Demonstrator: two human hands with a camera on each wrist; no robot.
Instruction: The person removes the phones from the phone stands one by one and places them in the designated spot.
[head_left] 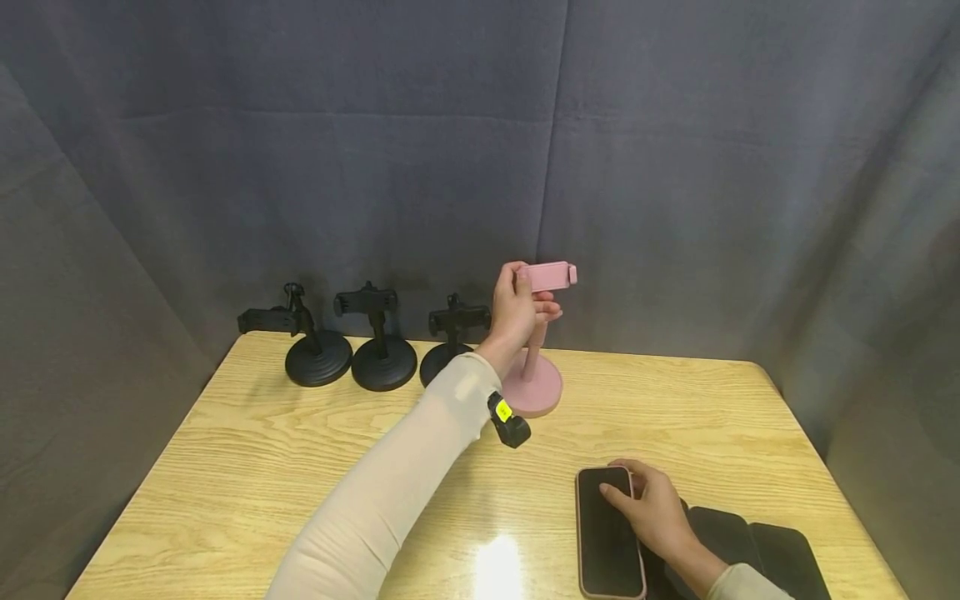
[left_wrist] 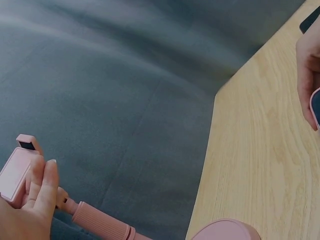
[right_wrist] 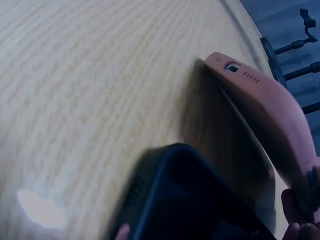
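Observation:
My left hand [head_left: 514,310] grips the clamp [head_left: 548,276] at the top of a pink phone stand [head_left: 534,392], thumb across its front. The stand's round base is on the table. In the left wrist view the clamp [left_wrist: 14,172] shows its padded end beside my fingers. Near the front right, my right hand [head_left: 654,510] holds a smartphone in a pink case [head_left: 611,533] by its upper edge, with the thumb over the dark screen. The right wrist view shows this pink case [right_wrist: 272,102] tilted, its lower end close to the tabletop.
Three black phone stands [head_left: 384,364] line the back left, the third partly hidden by my left arm. Several dark phones [head_left: 783,554] lie side by side at the front right, partly under my right hand. A grey curtain [head_left: 337,167] hangs behind the wooden table [head_left: 300,467].

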